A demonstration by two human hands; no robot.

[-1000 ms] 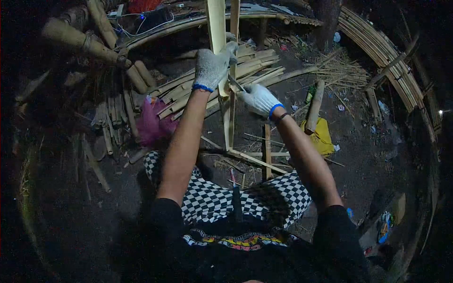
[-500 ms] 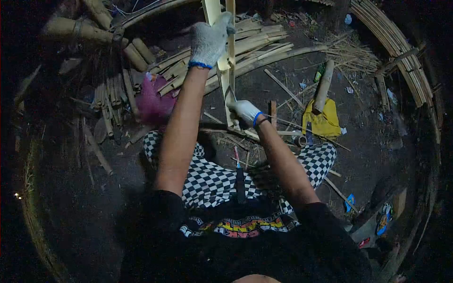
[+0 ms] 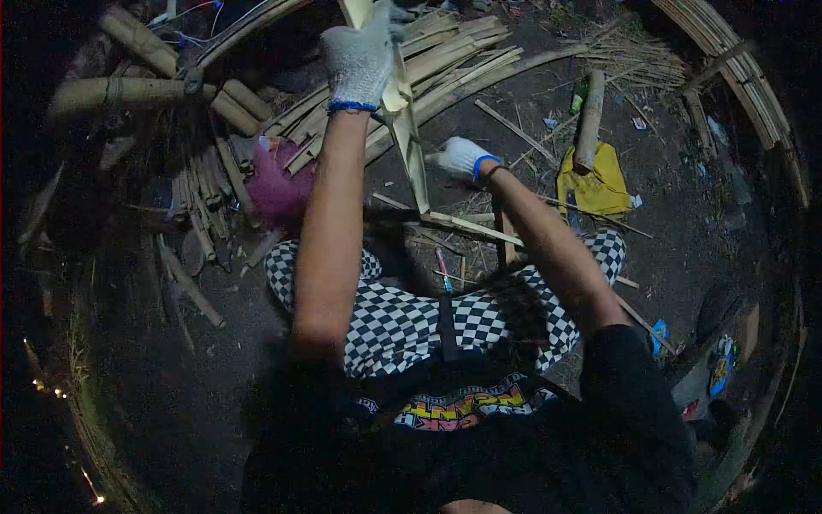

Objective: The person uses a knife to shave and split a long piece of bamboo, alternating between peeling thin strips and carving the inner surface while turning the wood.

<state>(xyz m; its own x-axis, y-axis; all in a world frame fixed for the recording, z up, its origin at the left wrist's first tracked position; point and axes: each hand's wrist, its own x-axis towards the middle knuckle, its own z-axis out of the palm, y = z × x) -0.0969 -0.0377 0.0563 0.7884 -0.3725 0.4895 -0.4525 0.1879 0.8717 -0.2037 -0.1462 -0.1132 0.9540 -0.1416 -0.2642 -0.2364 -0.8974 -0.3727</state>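
Observation:
My left hand point(image 3: 360, 64), in a white knit glove with a blue cuff, is closed around the upper part of a long pale split bamboo strip point(image 3: 411, 167). The strip slants down to the ground in front of my crossed legs, its lower end by a flat bamboo piece point(image 3: 471, 227). To the right of the strip, my gloved right hand point(image 3: 465, 158) is closed. A thin dark blade, apparently of a knife point(image 3: 409, 135), runs from it across the strip; the handle is hidden in the glove.
Split bamboo slats point(image 3: 462, 64) are piled ahead. Thick bamboo poles point(image 3: 128, 92) and a purple sack point(image 3: 278, 184) lie at left. At right are a yellow bag point(image 3: 604, 180), with a bamboo tube point(image 3: 590, 124) on it, and a curved slat bundle point(image 3: 728, 60).
My right hand has moved away from the strip to the right and slightly up. My left hand keeps its hold while the strip's top tilts left. The view has shifted a little.

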